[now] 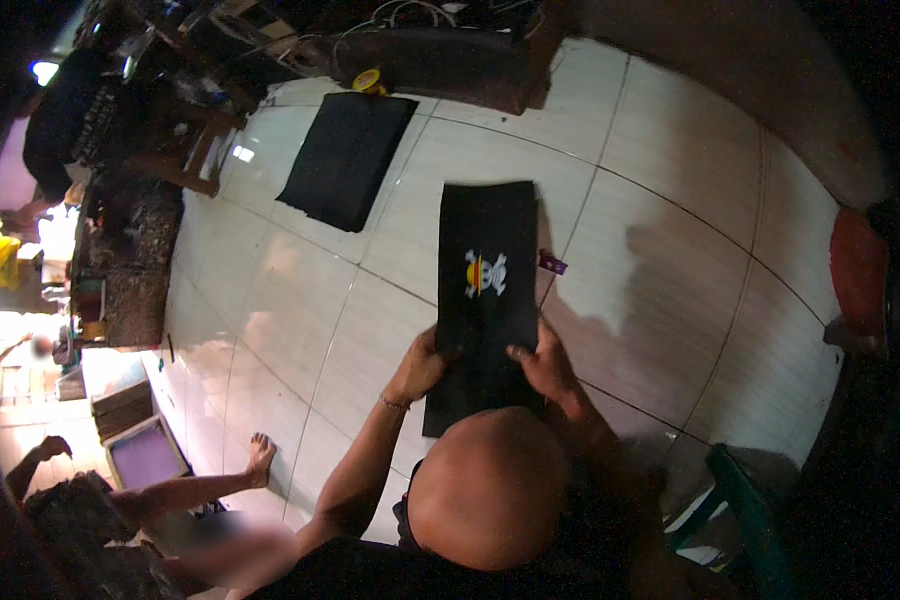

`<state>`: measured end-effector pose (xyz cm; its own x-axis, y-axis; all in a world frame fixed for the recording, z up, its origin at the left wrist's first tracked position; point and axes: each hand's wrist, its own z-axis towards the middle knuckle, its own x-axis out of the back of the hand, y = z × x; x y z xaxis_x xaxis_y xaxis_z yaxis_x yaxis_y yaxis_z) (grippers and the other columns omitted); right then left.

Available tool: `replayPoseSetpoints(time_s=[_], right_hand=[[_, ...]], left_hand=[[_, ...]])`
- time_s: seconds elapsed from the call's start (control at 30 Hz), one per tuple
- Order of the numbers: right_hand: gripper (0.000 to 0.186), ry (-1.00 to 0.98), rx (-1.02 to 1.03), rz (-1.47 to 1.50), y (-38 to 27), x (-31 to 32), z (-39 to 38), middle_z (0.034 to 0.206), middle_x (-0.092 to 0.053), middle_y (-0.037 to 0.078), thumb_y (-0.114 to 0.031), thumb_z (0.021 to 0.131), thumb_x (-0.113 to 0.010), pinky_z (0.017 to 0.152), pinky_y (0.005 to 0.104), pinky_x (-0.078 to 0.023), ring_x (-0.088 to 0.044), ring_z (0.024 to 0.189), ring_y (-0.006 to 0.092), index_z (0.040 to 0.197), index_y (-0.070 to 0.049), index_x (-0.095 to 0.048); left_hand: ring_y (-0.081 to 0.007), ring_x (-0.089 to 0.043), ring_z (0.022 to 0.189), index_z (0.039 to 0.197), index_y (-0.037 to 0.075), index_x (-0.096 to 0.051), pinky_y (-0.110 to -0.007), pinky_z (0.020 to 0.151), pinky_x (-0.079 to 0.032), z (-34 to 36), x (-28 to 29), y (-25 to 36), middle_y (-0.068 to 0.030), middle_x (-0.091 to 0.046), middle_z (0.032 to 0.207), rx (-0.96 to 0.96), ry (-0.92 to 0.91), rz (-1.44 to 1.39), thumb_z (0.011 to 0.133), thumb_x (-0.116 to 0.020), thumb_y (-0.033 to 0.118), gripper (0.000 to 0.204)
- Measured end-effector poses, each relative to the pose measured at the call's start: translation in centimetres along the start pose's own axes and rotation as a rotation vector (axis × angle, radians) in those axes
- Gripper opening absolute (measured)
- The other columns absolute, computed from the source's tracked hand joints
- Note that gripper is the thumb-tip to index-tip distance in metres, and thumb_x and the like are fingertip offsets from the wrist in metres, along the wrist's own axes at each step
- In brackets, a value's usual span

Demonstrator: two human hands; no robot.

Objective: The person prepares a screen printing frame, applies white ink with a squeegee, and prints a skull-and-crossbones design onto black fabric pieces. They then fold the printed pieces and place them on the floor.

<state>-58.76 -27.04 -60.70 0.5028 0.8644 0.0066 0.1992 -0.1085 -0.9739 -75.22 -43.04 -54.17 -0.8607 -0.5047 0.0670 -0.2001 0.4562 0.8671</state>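
both long edges of a black cloth, stretching forward, are pinched: left hand on its left, right hand on its right, neither nearer.

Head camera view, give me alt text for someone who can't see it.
Left hand and right hand hold a long black panel with a white, yellow and red skull-and-crossbones print, above a pale tiled floor. Farther off, to the left, a flat black piece lies on the tiles.
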Motion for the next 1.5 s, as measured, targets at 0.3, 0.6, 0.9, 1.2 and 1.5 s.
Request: replayPoseSetpoints(time_s=[0.3, 0.6, 0.9, 1.2, 1.5], right_hand=[[0.062, 0.477, 0.049, -0.046, -0.1, 16.0, 1.5, 0.135, -0.055, 0.011, -0.016, 0.091, -0.068, 0.106, 0.037, -0.041, -0.054, 0.12, 0.022, 0.145, -0.003, -0.041], [0.071, 0.578, -0.339, -0.408, 8.9, 15.5, 0.2, 0.142, -0.047, 0.028, -0.022, 0.093, -0.064, 0.109, 0.0466, -0.039, -0.052, 0.127, 0.0382, 0.15, 0.003, -0.029], [0.073, 0.481, -0.302, -0.833, 3.2, 14.3, 0.6, 0.095, -0.067, 0.026, -0.008, 0.088, -0.064, 0.077, 0.0489, -0.054, -0.068, 0.085, 0.0408, 0.152, -0.003, -0.029], [0.072, 0.39, -0.115, -0.878, 3.0, 13.0, 1.8, 0.111, -0.06, 0.028, -0.011, 0.084, -0.062, 0.082, 0.0524, -0.053, -0.064, 0.092, 0.0454, 0.146, 0.009, -0.03], [0.041, 0.241, 0.426, -1.293, 5.0, 11.8, 2.5, 0.115, -0.059, 0.026, -0.013, 0.084, -0.059, 0.104, 0.0524, -0.041, -0.051, 0.114, 0.0438, 0.119, 0.009, -0.059]], left_hand=[[-0.0219, -0.068, 0.099, 0.132, -0.003, -0.05, -0.033, 0.082, -0.06, 14.7, -11.3, 5.6, -0.0145, -0.066, 0.116, 0.088, -0.327, -0.405, 0.096, -0.059, 0.004, 0.038], [-0.0206, -0.062, 0.109, 0.135, 0.001, -0.05, -0.033, 0.093, -0.052, 22.1, -16.4, -7.3, -0.0124, -0.063, 0.124, 0.101, -0.152, -0.162, 0.099, -0.052, 0.006, 0.036], [-0.0179, -0.057, 0.094, 0.12, -0.002, -0.053, -0.032, 0.084, -0.048, 21.3, -18.7, -3.2, -0.0111, -0.064, 0.105, -0.042, -0.179, 0.275, 0.098, -0.056, 0.016, 0.029], [-0.0212, -0.058, 0.104, 0.133, 0.001, -0.037, -0.037, 0.092, -0.051, 23.3, -21.9, -1.2, -0.0151, -0.056, 0.122, 0.162, -0.186, -0.105, 0.096, -0.062, 0.042, 0.06], [-0.0203, -0.067, 0.092, 0.114, -0.002, -0.065, -0.034, 0.084, -0.055, 25.9, -20.7, -1.9, -0.0103, -0.072, 0.106, 0.049, -0.206, 0.178, 0.082, -0.081, 0.019, 0.041]])
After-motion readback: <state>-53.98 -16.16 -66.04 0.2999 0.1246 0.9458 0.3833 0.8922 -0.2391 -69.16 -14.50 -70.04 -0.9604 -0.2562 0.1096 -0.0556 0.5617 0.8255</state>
